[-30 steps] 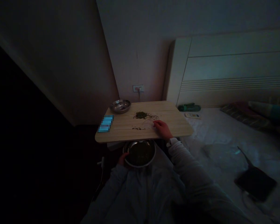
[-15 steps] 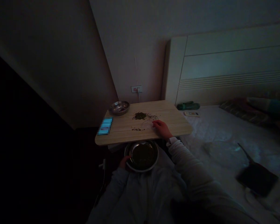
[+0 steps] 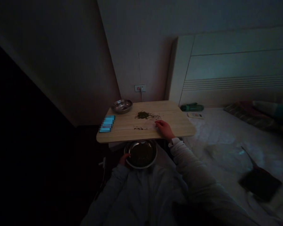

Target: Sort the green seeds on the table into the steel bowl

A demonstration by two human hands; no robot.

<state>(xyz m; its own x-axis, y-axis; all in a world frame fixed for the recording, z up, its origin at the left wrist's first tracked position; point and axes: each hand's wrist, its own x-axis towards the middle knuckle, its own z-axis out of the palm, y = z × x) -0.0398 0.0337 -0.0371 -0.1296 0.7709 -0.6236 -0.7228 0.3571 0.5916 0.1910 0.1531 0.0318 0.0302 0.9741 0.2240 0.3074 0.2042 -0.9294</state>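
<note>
My left hand (image 3: 124, 159) grips the left rim of a metal bowl (image 3: 153, 160) below the table's front edge. Small dark grains fill its bottom. Above the small wooden table (image 3: 174, 113), my right hand (image 3: 163, 128) has its fingers pinched together. A faint, pale, see-through patch shows by the fingertips; I cannot tell what it is. Just beyond lies a pile of small greenish-brown grains (image 3: 142, 115), with loose ones scattered to its right. Left of my fingertips is a short row of grains (image 3: 140, 128).
A second metal bowl (image 3: 121, 107) stands at the table's back left corner, with a lit phone (image 3: 107, 123) in front of it. On the bed (image 3: 217, 131) to the right are a green bottle (image 3: 192, 107), a remote control (image 3: 195, 115) and a dark flat thing with a handle (image 3: 260, 183).
The view has shifted slightly. The bowl in my left hand sits a little further left and closer under the table edge. My right hand stays at nearly the same spot, still pinched.
</note>
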